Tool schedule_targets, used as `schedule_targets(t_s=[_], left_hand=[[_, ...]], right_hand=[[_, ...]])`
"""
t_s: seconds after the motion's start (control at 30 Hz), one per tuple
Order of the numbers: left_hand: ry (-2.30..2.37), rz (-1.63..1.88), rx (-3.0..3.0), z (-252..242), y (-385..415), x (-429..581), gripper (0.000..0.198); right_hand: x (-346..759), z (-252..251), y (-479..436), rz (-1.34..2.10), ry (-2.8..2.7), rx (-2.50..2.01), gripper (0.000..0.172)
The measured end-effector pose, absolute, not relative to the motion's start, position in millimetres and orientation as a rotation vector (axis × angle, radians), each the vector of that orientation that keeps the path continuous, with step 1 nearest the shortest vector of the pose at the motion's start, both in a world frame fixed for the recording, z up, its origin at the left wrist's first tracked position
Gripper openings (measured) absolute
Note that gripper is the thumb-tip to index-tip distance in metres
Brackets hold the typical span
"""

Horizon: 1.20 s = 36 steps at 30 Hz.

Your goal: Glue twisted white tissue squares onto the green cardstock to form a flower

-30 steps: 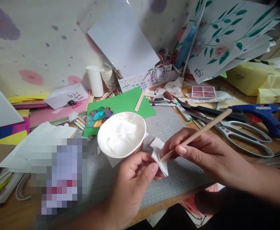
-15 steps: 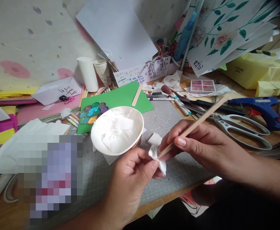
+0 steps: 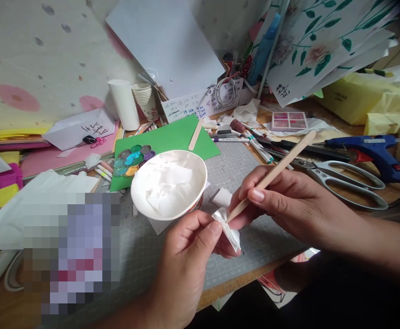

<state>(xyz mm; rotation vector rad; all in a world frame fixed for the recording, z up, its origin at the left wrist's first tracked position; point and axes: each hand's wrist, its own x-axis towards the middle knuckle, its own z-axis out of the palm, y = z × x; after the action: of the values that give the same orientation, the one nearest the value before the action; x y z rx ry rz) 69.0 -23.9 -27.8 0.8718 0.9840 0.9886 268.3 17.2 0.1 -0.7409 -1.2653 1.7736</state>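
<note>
Between thumb and fingers, my left hand (image 3: 189, 256) pinches a small folded piece of white paper (image 3: 229, 233). My right hand (image 3: 282, 194) grips a flat wooden craft stick (image 3: 282, 164), slanted up to the right, its lower tip against the paper. A white paper bowl (image 3: 141, 203), tilted toward me, stands just beyond my left hand with white paper pieces (image 3: 176, 176) inside. Another small white paper piece (image 3: 222, 197) lies on the grey cutting mat (image 3: 255, 274) behind my fingers. The underside of the held paper is hidden by my fingers.
A second craft stick (image 3: 196, 135) lies on a green sheet (image 3: 172, 132) beside a paint palette (image 3: 131, 160). To the right are scissors (image 3: 344, 183) and a blue glue gun (image 3: 374, 153). Markers (image 3: 258, 148) and paper cups (image 3: 145, 100) stand farther back.
The held paper has turned and now looks flatter and longer. The craft stick has tilted more upright, its upper end shifting left. Both hands keep their grip.
</note>
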Motion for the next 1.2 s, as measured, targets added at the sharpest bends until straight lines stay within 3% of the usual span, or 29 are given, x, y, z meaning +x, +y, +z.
schedule_targets(t_s=[0.73,1.0,1.2], left_hand=[[0.929,0.991,0.940,-28.3,-23.3,67.5,0.025],[0.918,0.998,0.935,-27.8,-23.2,69.0,0.026],[0.916,0.978,0.920,-26.1,-23.6,68.7,0.026]], right_hand=[[268.2,-1.0,15.1,1.822,-1.166,-0.706,0.010],[264.4,6.6,10.5,1.602,-1.392,-0.788,0.015],[268.4,3.3,8.4,1.751,-1.265,-0.762,0.015]])
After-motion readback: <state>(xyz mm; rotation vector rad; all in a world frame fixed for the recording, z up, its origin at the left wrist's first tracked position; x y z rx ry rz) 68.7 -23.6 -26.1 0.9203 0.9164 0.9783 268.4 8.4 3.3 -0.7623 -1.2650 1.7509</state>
